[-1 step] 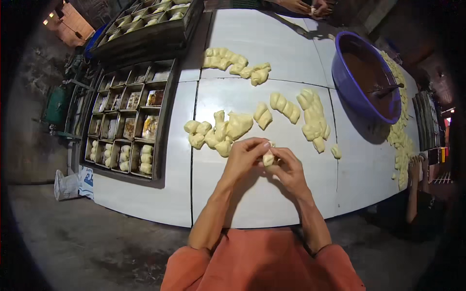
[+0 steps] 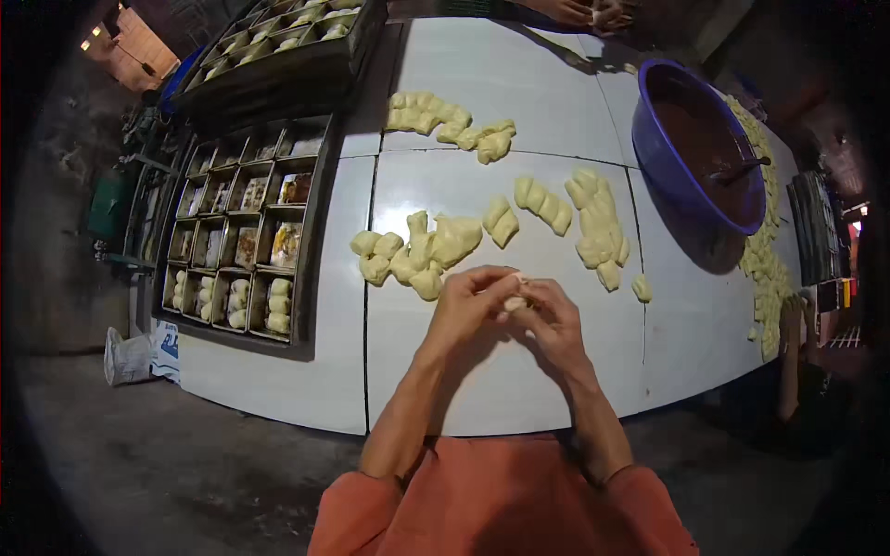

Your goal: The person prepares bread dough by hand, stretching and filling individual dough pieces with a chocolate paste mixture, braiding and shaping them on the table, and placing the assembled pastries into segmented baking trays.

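Note:
A small piece of pale dough is pinched between my two hands, mostly hidden by the fingers. My left hand closes on it from one side with thumb and fingertips. From the other side, my right hand grips it with bent fingers. Just beyond my left hand lies a cluster of dough lumps, partly joined together. Farther off are a short ridged dough strip, a two-lobed piece and a longer row of dough. One small lump sits apart to the right.
On the left, a divided metal tray holds dough balls in its nearest row; another tray stands beyond. A purple basin with brown filling is at right, beside many dough pieces. Other people's hands work at the far edge.
My fingers have closed further around the dough piece, so less of it shows. My arms and the dough on the table stay in place.

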### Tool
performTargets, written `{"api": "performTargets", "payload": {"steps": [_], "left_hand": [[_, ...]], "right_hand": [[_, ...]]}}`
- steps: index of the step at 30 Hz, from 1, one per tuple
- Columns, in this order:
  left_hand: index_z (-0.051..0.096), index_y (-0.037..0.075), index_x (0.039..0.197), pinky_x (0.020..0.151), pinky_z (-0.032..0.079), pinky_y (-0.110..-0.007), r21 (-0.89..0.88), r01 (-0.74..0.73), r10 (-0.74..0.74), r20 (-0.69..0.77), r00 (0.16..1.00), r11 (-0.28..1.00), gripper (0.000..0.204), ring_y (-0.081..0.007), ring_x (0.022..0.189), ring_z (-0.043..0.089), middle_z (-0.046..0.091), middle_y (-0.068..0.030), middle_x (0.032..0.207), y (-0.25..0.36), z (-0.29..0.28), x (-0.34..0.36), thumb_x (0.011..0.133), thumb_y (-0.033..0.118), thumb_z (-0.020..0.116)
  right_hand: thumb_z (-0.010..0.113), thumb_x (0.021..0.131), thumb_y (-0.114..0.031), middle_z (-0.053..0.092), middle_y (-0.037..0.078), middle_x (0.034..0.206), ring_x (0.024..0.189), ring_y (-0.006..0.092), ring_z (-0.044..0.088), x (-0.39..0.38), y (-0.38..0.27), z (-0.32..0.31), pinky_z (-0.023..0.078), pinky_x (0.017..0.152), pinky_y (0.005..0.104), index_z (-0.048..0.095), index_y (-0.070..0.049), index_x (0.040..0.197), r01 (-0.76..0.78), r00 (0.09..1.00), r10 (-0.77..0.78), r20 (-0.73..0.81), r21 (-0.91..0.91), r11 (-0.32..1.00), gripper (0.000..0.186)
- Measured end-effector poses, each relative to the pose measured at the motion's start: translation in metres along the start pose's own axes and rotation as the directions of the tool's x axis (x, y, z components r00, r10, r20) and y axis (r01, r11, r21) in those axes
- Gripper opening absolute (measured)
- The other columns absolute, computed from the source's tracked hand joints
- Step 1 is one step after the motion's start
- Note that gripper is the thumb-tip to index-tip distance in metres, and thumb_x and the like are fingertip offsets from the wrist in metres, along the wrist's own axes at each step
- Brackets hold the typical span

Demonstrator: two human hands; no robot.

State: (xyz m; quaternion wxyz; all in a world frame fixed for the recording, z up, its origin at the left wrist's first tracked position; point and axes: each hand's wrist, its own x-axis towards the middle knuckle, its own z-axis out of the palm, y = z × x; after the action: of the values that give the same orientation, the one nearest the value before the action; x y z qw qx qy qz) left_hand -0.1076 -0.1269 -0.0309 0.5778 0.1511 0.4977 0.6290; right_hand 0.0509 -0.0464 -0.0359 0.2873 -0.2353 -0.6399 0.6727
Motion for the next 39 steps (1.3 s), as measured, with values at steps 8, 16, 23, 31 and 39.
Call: {"api": "performTargets", "payload": {"steps": [8,16,23,31,39], "left_hand": [[0.067,-0.001,0.118,0.066,0.055,-0.022,0.021,-0.052,0.051,0.044,0.998,0.998,0.025,-0.0087,0.085,0.065,0.070,-0.0048,0.100,-0.012,0.007,-0.015,0.099,0.012,0.060],[0.068,-0.002,0.116,0.065,0.049,-0.022,0.182,-0.047,0.058,-0.057,0.997,0.982,0.027,-0.0070,0.077,0.062,0.070,-0.0022,0.087,-0.020,0.010,-0.028,0.097,0.017,0.064],[0.070,0.000,0.110,0.066,0.051,-0.029,0.160,0.038,-0.024,-0.087,0.996,0.986,0.030,-0.0135,0.073,0.064,0.072,-0.0054,0.086,-0.030,-0.005,-0.039,0.102,0.026,0.057],[0.070,0.007,0.115,0.093,0.049,-0.044,0.945,-0.177,0.347,0.074,0.935,0.274,0.026,-0.0338,0.115,0.058,0.061,-0.0184,0.125,-0.018,0.012,-0.061,0.092,0.017,0.062],[0.064,0.003,0.121,0.092,0.049,-0.046,0.941,-0.266,0.434,0.154,0.888,0.211,0.031,-0.0344,0.110,0.060,0.061,-0.0183,0.124,-0.009,-0.002,-0.024,0.093,0.016,0.062]], "right_hand": [[0.070,0.092,-0.009,0.062,0.014,0.115,0.090,0.0194,0.062,0.005,0.014,0.015,0.054,0.074,0.0306,0.061,-0.003,0.108,0.297,0.899,-0.377,-0.222,-0.323,0.898,0.020],[0.070,0.091,-0.010,0.063,0.007,0.077,0.065,0.0169,0.060,0.006,0.015,0.008,0.049,0.061,0.0319,0.064,-0.001,0.092,0.088,0.961,-0.191,-0.198,-0.437,0.895,0.010],[0.068,0.093,-0.011,0.066,0.011,0.095,0.084,0.0203,0.066,-0.027,0.007,0.008,0.054,0.080,0.0303,0.067,0.002,0.110,0.000,1.000,0.001,0.002,-0.232,0.973,0.021],[0.064,0.095,-0.026,0.070,0.013,0.096,0.082,0.0311,0.069,-0.016,0.015,0.007,0.054,0.072,0.0399,0.070,-0.006,0.103,-0.168,0.984,0.167,-0.068,-0.680,0.714,0.022],[0.069,0.090,-0.037,0.066,0.013,0.104,0.094,0.0330,0.066,0.090,0.016,0.009,0.053,0.080,0.0441,0.066,-0.004,0.111,-0.251,0.946,-0.017,-0.324,-0.763,0.595,0.039]]}}
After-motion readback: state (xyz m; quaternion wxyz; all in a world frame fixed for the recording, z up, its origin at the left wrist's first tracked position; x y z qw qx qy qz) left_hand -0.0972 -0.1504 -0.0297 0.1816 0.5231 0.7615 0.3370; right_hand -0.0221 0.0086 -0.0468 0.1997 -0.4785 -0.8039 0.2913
